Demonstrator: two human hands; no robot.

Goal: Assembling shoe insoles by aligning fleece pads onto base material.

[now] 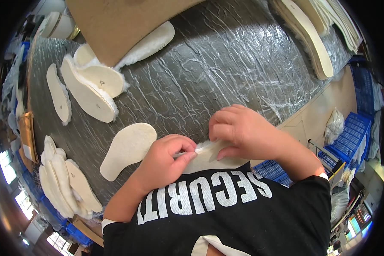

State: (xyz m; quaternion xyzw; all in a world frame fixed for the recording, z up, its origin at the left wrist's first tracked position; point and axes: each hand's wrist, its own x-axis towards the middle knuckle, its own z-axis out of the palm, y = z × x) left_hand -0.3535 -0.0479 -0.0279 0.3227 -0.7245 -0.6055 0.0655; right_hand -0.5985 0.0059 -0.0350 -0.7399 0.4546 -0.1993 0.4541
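Note:
Close to my chest, at the near table edge, a cream insole (200,164) with a white fluffy edge lies crosswise between my hands. Thumb and fingers of my left hand (166,160) pinch its left part along the edge. My right hand (243,133) is bent over the right part, its thumb on the cream face and its fingers curled at the fleecy far edge. Both hands hide parts of the insole. Just left of my left hand, another cream insole (126,149) lies flat on the table.
The table has a crinkled, shiny cover (217,64). Fleece insoles (87,91) lie at far left, with a pile of insoles (59,183) at near left. A brown board (128,21) overhangs the far side. Stacked insoles (307,38) stand far right; blue crates (350,132) sit beyond the right edge.

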